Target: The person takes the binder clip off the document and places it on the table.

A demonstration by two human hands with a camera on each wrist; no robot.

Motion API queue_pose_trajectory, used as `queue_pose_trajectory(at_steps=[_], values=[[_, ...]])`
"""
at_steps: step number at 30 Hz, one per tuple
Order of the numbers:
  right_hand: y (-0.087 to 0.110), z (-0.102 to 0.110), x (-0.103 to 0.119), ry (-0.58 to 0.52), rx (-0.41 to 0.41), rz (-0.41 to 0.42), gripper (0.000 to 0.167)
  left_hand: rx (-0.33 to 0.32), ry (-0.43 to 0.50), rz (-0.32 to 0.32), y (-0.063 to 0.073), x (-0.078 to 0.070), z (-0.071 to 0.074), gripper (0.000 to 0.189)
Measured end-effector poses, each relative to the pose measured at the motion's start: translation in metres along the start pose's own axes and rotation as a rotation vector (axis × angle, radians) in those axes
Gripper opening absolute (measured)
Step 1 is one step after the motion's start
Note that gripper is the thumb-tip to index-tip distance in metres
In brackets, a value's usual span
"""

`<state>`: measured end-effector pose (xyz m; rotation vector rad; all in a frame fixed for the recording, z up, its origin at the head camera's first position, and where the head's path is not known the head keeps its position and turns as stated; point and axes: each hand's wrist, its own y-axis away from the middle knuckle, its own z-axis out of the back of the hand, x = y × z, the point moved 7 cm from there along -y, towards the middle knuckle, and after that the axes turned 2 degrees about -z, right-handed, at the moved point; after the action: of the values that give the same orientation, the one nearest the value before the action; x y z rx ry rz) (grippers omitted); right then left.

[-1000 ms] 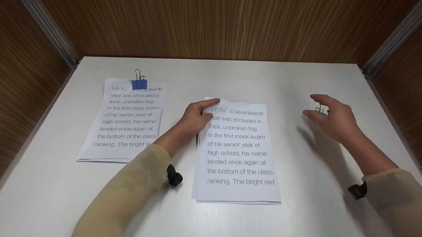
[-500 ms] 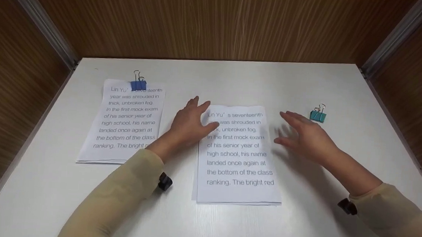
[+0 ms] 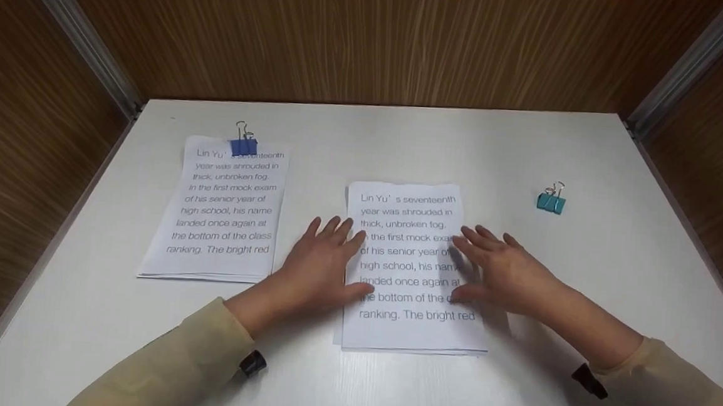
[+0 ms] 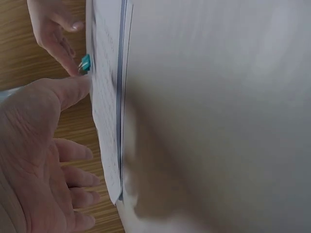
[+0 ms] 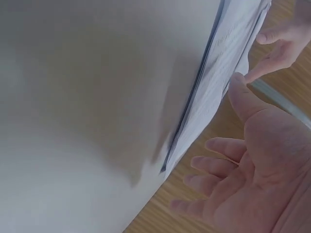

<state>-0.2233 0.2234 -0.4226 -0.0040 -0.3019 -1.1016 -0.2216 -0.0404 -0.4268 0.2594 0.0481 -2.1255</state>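
A stack of printed paper sheets (image 3: 410,331) lies in the middle of the table, its layers slightly out of line at the left and bottom edges. Over its left edge my left hand (image 3: 320,266) spreads its fingers, thumb above the print. At the opposite edge is my right hand (image 3: 508,271), fingers extended toward the sheets. Neither hand grips anything; in the wrist views both hover above the stack. A teal binder clip (image 3: 551,203) lies on the table beyond the right hand, its wire handles raised.
To the left lies a second paper stack (image 3: 222,219), with a blue binder clip (image 3: 244,146) on its top edge. The white table (image 3: 403,143) is bounded by wood-grain panels (image 3: 377,41) at the back and both sides.
The right hand has left the teal clip and moved left to the middle stack. My left hand has let go of that stack's upper left corner and come down along its left edge.
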Motion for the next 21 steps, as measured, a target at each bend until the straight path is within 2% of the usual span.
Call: queue_pose_trajectory(at_steps=[4, 9, 16, 21], values=[[0.004, -0.006, 0.009, 0.004, 0.008, 0.048, 0.096, 0.036, 0.016, -0.007, 0.010, -0.004, -0.005, 0.096], [0.006, -0.013, 0.016, 0.041, 0.030, 0.086, 0.093, 0.072, 0.021, -0.021, 0.015, -0.007, -0.010, 0.101], [0.006, -0.020, 0.016, 0.029, 0.100, 0.064, 0.087, 0.159, -0.010, -0.037, 0.015, -0.012, -0.019, 0.110], [0.006, -0.020, 0.015, 0.033, 0.110, 0.058, 0.087, 0.183, 0.003, -0.030, 0.012, -0.013, -0.019, 0.111]])
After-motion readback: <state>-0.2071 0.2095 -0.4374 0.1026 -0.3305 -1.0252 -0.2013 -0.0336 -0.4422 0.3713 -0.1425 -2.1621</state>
